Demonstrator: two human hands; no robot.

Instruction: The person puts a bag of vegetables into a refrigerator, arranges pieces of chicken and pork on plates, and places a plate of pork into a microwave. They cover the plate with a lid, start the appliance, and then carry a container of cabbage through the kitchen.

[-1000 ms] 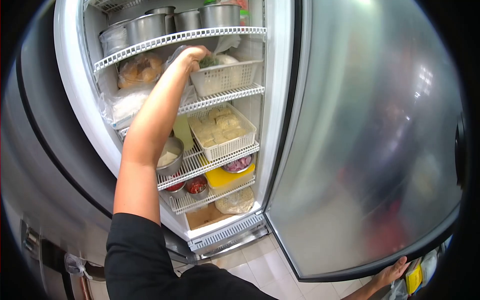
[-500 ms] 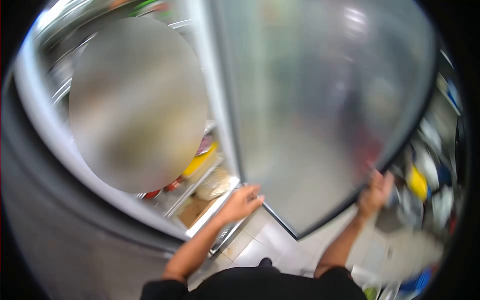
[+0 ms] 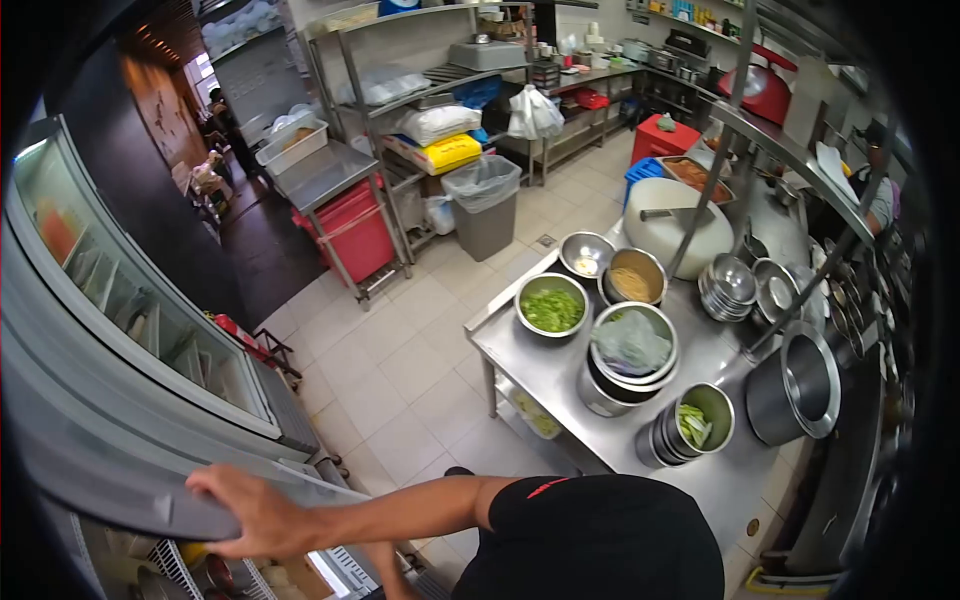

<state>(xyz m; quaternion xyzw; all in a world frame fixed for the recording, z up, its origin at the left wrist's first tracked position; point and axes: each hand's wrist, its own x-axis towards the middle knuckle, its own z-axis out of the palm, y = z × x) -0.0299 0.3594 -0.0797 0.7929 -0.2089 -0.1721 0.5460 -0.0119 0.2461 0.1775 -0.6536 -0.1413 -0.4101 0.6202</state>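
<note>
My right hand (image 3: 255, 512) grips the grey edge of a fridge door (image 3: 165, 500) at the lower left, fingers over the top and thumb below. Part of my left arm shows beneath my right forearm; its hand is hidden. Under the door edge, the open lower part of the fridge shows white wire racks (image 3: 172, 568) with food and containers. Further up on the left, another glass-fronted section (image 3: 140, 300) has items behind the glass.
A steel table (image 3: 535, 375) at right holds a bowl of chopped greens (image 3: 552, 304), stacked pots and a large white tub (image 3: 675, 215). Beyond the tiled floor (image 3: 380, 375) stand a grey bin (image 3: 483, 205), a red bin (image 3: 352, 235) and shelving. One person is at far right, another in the far passage.
The view has swung right, from the fridge interior to the kitchen. My right hand, earlier at the glass door's outer edge, now appears at lower left on the door edge. My left hand has become hidden.
</note>
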